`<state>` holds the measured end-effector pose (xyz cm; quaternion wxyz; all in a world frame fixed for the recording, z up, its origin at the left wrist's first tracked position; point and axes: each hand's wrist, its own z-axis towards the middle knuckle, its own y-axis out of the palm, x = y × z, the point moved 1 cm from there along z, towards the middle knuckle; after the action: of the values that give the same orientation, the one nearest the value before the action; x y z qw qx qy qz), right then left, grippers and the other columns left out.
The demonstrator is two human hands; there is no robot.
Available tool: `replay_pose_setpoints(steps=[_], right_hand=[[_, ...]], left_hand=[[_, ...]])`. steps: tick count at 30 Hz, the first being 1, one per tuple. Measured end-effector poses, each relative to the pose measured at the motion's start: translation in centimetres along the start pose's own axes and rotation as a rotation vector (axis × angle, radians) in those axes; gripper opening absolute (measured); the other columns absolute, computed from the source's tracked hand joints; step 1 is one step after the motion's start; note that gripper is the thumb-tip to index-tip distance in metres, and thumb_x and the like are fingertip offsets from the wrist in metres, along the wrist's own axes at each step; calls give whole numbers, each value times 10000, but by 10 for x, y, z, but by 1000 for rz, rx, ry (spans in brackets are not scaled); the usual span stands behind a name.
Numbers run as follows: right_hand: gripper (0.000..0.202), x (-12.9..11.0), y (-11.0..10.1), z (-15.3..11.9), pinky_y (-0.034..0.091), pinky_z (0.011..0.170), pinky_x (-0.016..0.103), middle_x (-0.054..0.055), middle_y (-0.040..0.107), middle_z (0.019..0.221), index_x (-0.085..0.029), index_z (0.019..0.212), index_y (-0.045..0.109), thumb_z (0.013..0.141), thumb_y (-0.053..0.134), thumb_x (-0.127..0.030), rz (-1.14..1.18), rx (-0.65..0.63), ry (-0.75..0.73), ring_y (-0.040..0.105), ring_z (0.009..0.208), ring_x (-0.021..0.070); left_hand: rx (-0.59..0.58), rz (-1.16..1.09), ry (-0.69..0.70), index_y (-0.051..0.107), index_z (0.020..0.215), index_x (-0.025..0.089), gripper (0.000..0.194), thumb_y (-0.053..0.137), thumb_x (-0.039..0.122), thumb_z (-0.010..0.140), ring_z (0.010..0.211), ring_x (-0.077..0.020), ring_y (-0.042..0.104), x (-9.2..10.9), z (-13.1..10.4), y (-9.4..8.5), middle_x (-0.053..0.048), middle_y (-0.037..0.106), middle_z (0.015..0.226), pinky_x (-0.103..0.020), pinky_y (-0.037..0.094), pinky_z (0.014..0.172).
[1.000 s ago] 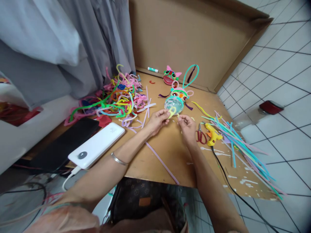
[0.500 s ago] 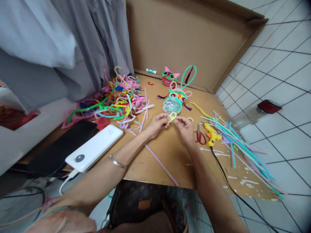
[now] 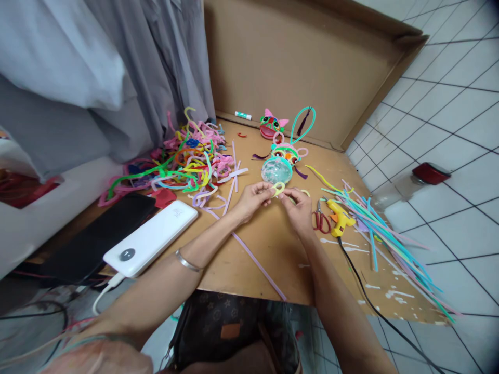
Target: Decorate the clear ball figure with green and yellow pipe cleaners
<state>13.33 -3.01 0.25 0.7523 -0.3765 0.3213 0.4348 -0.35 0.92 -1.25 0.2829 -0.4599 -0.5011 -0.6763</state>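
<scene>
Between my two hands is a pale yellow pipe cleaner (image 3: 278,187), bent into a small loop. My left hand (image 3: 254,201) pinches its left side with thumb and forefinger. On the other side my right hand (image 3: 296,206) closes its fingers on the same piece; part of it is hidden by the fingertips. Just beyond the hands sits a clear round plastic piece with a teal rim (image 3: 276,170). It leans against a decorated animal face (image 3: 287,154) with pink looped ears, purple tassels and a teal hanging loop (image 3: 303,124).
A yellow glue gun (image 3: 340,217) and red-handled scissors (image 3: 321,221) lie right of my hands, near a bundle of pipe cleaners (image 3: 390,239). Leftward are a tangled pipe-cleaner heap (image 3: 195,156) and a white power bank (image 3: 152,239). A second animal face (image 3: 272,124) and a glue stick (image 3: 243,115) are behind.
The yellow loop has turned slightly and shows a more open ring between my fingers. Both hands stay in nearly the same place.
</scene>
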Motion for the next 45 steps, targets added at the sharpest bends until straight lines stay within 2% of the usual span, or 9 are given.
replay_pose_setpoints(steps=[7,13,17,23,29,36,41,45], right_hand=[[141,1,-1,-2,475,666,280,35,692,772,-190,786,726,794,590,-223,-140,51,-96,604,727,160],[204,0,-9,-2,471,661,299,33,618,746,-204,826,730,853,530,-171,-406,208,-279,583,701,164],[247,-1,-17,1,466,689,321,43,578,777,-210,890,724,892,482,-163,-464,282,-363,576,747,180],[321,0,-18,2,398,725,336,56,570,838,-236,927,724,879,447,-81,-676,139,-525,507,805,190],[285,-7,-17,0,314,709,334,61,602,884,-232,928,697,904,449,-95,-939,46,-644,461,815,195],[294,-19,-16,-2,306,737,359,93,630,941,-225,892,674,962,396,-164,-958,-153,-563,452,845,219],[325,-21,-13,-3,306,720,362,97,627,905,-212,885,675,983,366,-194,-977,-168,-569,453,828,222],[331,-20,-14,-4,305,702,352,84,607,835,-207,867,673,988,365,-207,-987,-164,-598,449,796,217]], left_hand=[[-4,14,-43,630,729,120,294,786,323,584,484,-38,462,4,-2,1,42,548,579,-164,339,490],[-40,32,-108,620,704,120,258,732,316,579,445,-25,397,9,-3,1,47,515,562,-167,269,453],[-21,94,-106,617,692,127,238,703,313,570,442,-29,373,10,-3,-1,52,498,552,-177,236,452],[-20,245,-113,628,682,128,184,662,281,585,457,-45,366,11,-3,-1,47,497,530,-191,236,469],[-65,298,-89,624,667,132,191,659,302,588,474,-52,366,6,-2,-4,49,478,526,-194,231,472],[-52,285,-63,623,641,139,196,644,331,602,466,-56,362,5,-3,-2,38,480,538,-205,220,472],[-48,331,-55,636,645,132,196,669,326,635,464,-58,355,2,-2,-5,33,480,521,-209,228,477],[-60,272,-52,654,694,129,262,750,351,596,495,-58,413,1,-1,-5,29,526,570,-200,290,493]])
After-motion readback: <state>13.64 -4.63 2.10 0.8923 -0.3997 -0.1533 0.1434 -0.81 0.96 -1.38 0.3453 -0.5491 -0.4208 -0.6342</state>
